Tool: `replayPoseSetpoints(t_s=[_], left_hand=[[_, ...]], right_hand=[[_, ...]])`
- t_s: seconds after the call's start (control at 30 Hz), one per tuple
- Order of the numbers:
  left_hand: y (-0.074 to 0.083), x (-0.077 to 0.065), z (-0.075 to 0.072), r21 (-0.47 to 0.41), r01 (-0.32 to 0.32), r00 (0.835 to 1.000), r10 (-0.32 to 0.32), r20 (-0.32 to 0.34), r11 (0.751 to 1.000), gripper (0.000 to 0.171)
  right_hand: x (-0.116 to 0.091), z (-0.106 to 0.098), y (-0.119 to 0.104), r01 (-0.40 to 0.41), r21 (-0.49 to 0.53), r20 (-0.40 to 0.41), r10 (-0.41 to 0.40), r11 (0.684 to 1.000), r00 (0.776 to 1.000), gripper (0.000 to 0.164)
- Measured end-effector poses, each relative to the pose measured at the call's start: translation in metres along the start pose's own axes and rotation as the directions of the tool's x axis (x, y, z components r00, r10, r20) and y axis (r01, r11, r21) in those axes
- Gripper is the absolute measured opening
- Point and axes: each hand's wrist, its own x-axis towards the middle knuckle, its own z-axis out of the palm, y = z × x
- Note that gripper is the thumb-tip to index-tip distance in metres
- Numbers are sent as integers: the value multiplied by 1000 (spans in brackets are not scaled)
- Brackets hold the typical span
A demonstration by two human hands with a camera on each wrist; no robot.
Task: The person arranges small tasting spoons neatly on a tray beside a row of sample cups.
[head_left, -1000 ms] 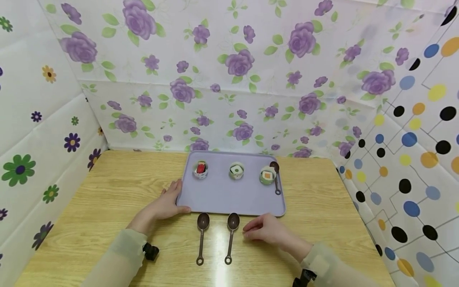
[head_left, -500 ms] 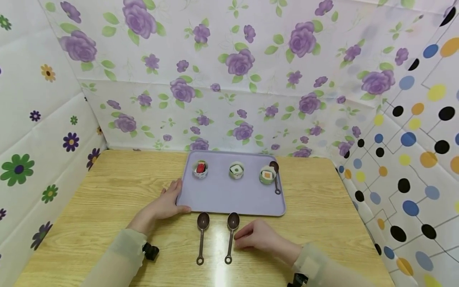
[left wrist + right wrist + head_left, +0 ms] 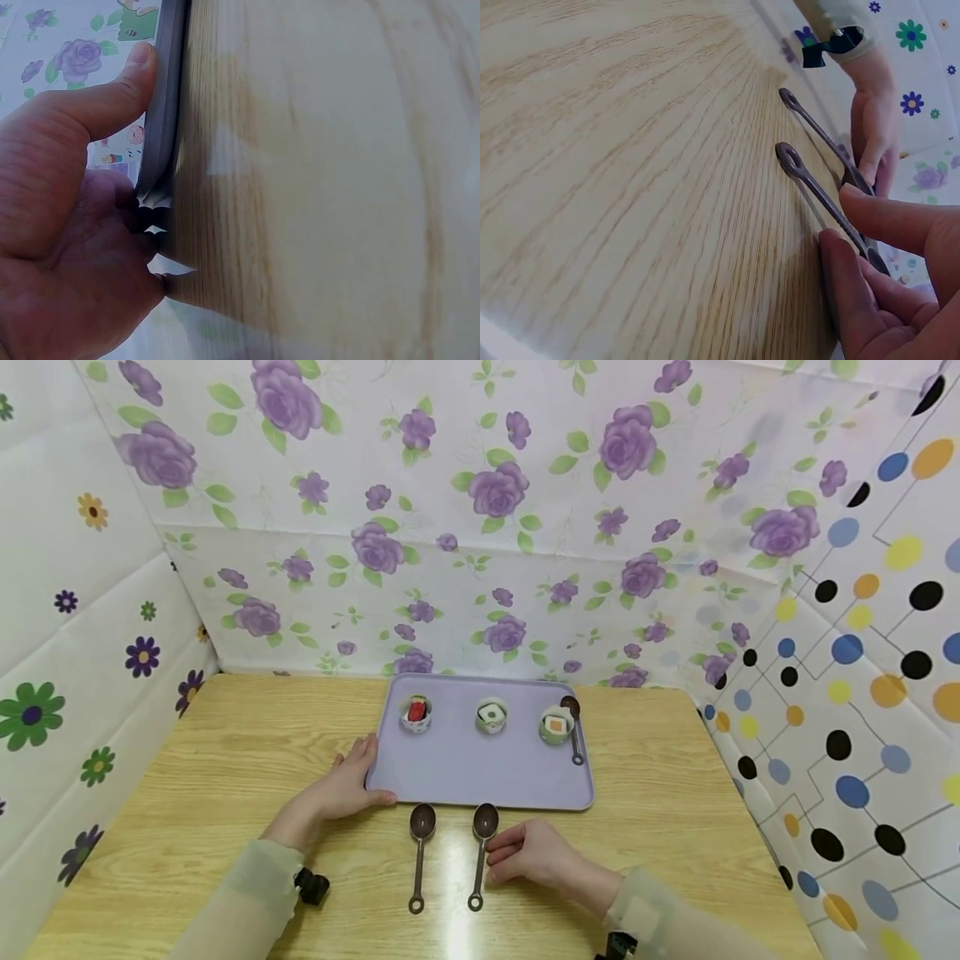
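My left hand rests at the near left corner of a lilac tray, thumb along the front rim and fingers against the left side. In the left wrist view, its thumb touches the grey tray rim. Two dark brown spoons lie in front of the tray, a left spoon and a right spoon. My right hand is beside the right spoon's handle, fingers and thumb slightly apart. The right wrist view shows the handle passing by the thumb and forefinger, with a gap visible; contact is unclear.
Three small cups stand on the tray: a left cup with a red piece, a middle cup with a white-green piece, and a right cup with a white-orange piece. Another brown spoon lies by the right cup. Patterned cloth surrounds the table.
My right hand has moved left and slightly toward me, from beside the right spoon's bowl to its handle. The left hand stays at the tray corner, and the spoons lie in place.
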Motion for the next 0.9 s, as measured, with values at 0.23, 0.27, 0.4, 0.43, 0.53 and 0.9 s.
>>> replayPoseSetpoints(t_s=[0.23,0.27,0.4,0.43,0.53,0.9], left_hand=[[2,1,-2,-1,-3,1000,3,-2,1000,122],[2,1,-3,0,-1,1000,1,-1,1000,121],[5,0,-3,-2,6,1000,-6,8,1000,120],[5,-1,-3,-3,5,1000,-5,9,1000,120],[6,-3,-3,-1,6,1000,-6,12,1000,120],[2,-1,1,-5,-6,1000,6,-7,1000,120]], right_hand=[[0,4,-2,11,-70,-48,-14,998,999,38],[0,5,-2,13,-85,-57,-17,996,998,37],[1,9,-3,17,-147,-81,-29,989,996,33],[1,10,-2,19,-158,-85,-32,987,996,32],[1,11,-2,21,-173,-92,-38,985,995,30],[-1,14,-3,48,-272,-98,-78,961,992,32]])
